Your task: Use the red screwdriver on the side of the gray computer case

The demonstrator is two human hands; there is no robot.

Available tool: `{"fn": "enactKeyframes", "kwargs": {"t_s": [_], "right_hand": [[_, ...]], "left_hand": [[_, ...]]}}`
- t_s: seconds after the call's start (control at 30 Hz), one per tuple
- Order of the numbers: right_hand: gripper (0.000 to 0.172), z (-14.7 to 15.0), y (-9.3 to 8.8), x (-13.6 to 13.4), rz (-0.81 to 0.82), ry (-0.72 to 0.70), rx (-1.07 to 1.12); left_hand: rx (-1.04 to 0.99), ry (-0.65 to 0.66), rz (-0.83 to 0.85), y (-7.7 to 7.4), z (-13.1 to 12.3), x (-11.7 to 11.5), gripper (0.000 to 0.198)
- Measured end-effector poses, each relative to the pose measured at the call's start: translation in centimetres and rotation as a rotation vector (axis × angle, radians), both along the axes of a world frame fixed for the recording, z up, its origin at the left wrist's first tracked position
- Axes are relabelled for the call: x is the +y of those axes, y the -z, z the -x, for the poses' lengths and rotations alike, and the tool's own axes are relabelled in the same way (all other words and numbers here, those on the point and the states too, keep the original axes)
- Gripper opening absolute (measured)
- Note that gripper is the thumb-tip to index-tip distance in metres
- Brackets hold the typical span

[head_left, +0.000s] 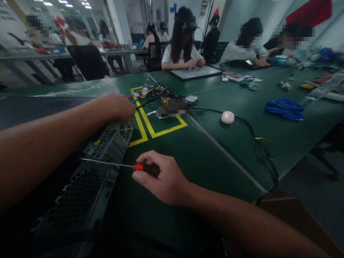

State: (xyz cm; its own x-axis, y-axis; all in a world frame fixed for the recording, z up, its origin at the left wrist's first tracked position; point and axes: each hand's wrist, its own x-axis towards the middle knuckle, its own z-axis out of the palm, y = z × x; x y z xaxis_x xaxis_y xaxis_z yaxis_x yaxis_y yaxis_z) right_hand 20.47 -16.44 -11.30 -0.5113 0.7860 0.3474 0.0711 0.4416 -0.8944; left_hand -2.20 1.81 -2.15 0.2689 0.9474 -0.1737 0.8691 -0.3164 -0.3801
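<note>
My right hand [163, 175] is wrapped round the dark handle of a screwdriver [138, 167] with a red collar. The long thin shaft points left, and its tip lies at the back panel of a computer case [80, 193]. That case lies at the left of the green table, showing a honeycomb vent and a round fan grille. My left hand [119, 107] rests at the far top edge of the case, near the grille; its fingers are hidden behind the back of the hand.
Tangled cables [161, 91] lie beyond the case by yellow tape marks [169, 129]. A black cable passes a pinkish round object [227, 117] towards the right edge. Blue cloth [284, 107] lies farther right. People sit across the table [215, 143].
</note>
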Motion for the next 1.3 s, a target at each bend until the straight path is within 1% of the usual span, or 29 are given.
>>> {"fn": "enactKeyframes", "kwargs": {"t_s": [0.07,0.1,0.2,0.27,0.5,0.67,0.93,1.17,1.3], "right_hand": [[0.028,0.0,-0.2,0.0,0.025,0.008,-0.014],[0.026,-0.1,-0.2,0.0,0.029,0.005,-0.025],[0.017,-0.1,-0.4,0.1,0.032,-0.018,-0.023],[0.016,-0.2,-0.4,0.1,0.024,-0.022,-0.009],[0.016,-0.1,-0.3,0.1,0.016,-0.014,-0.013],[0.016,-0.2,-0.2,0.1,0.003,-0.014,0.002],[0.017,-0.2,-0.3,0.1,-0.002,-0.012,-0.034],[0.017,-0.3,-0.3,0.1,0.003,-0.015,-0.024],[0.017,-0.3,-0.3,0.2,0.0,-0.019,-0.006]], "left_hand": [[0.138,-0.029,0.051,-0.5,-0.8,-0.6,0.039],[0.178,-0.038,0.07,-0.7,-1.1,-0.9,0.043],[0.217,-0.036,0.105,-1.4,-1.8,-1.5,0.048],[0.221,-0.025,0.118,-1.6,-2.0,-1.7,0.05],[0.213,-0.036,0.104,-1.6,-2.1,-1.8,0.047],[0.214,-0.044,0.112,-1.7,-2.3,-1.9,0.049],[0.164,-0.027,0.089,-1.0,-1.3,-1.2,0.039],[0.177,-0.041,0.104,-1.5,-1.9,-1.7,0.047],[0.126,-0.061,0.11,-1.4,-1.8,-1.5,0.042]]}}
